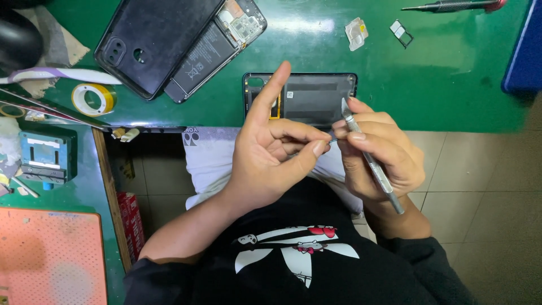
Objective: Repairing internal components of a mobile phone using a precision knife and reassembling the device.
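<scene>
covering most of the view is a green bench [440, 68], and its near edge runs just behind the two hands. an opened phone [217, 48] lies tilted at the far left part of the bench, with a black back cover [152, 39] lying partly over it. a second cover [316, 96] lies flat at the near edge, partly hidden by the hands. the left hand [271, 152] is held in front of this edge, forefinger pointing up, thumb and middle finger pressed together on something too small to tell. the right hand [378, 152] is just beside it and grips thin metal tweezers [370, 161], the tip meeting the left fingertips. a tape roll [93, 99] sits near the left edge. a screwdriver [451, 5] lies at the far right corner, and a small sim tray [401, 32] lies near it.
</scene>
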